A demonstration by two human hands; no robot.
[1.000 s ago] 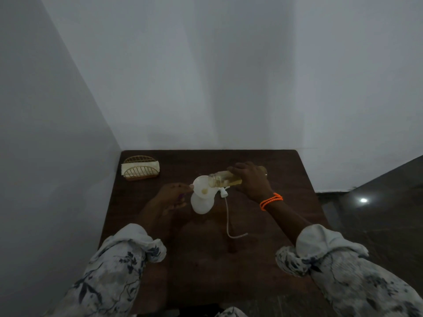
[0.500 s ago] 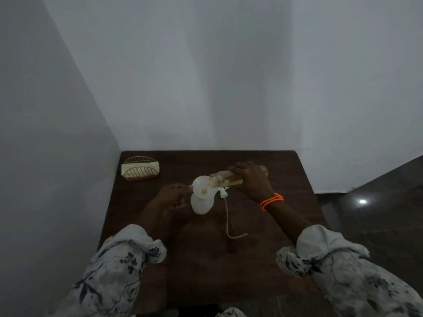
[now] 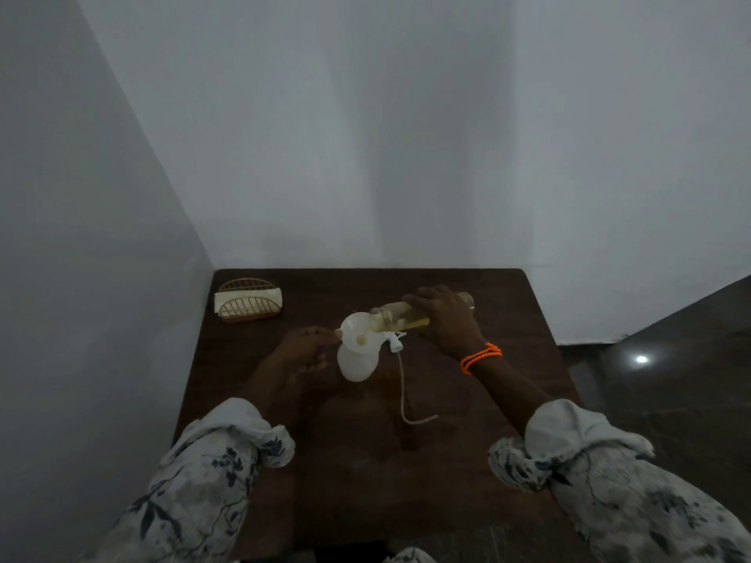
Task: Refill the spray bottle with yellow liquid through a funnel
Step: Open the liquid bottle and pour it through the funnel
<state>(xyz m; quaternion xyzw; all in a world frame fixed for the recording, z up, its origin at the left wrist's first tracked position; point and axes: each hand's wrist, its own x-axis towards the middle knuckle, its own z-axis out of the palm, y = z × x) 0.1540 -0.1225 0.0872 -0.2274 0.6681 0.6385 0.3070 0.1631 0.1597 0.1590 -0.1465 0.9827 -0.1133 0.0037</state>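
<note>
While the clear bottle (image 3: 400, 315) of yellow liquid is held tilted in the right hand (image 3: 445, 321), its grip curled round it, the funnel (image 3: 357, 336) in the spray bottle (image 3: 355, 361) is pinched by the left hand (image 3: 302, 353); the sprayer head (image 3: 395, 342) lies just below the right grip, a napkin holder (image 3: 248, 299) well beyond the left.

The counter (image 3: 365, 461) looks like dark brown wood with a smooth, faintly sheened top. The spray bottle (image 3: 355, 363) is milky, translucent plastic, matt, as is the white funnel (image 3: 357, 329) sitting in its neck. The bottle of yellow liquid (image 3: 396, 314) is clear and glossy; glass or plastic cannot be told. The spray head (image 3: 395, 342) and its thin tube (image 3: 402, 384) are white plastic. The napkin holder (image 3: 248, 304) is golden wire, likely metal, holding pale paper napkins. The sleeves (image 3: 227, 453) are soft printed cloth. The bracelet (image 3: 480, 356) is orange cord or beads.
</note>
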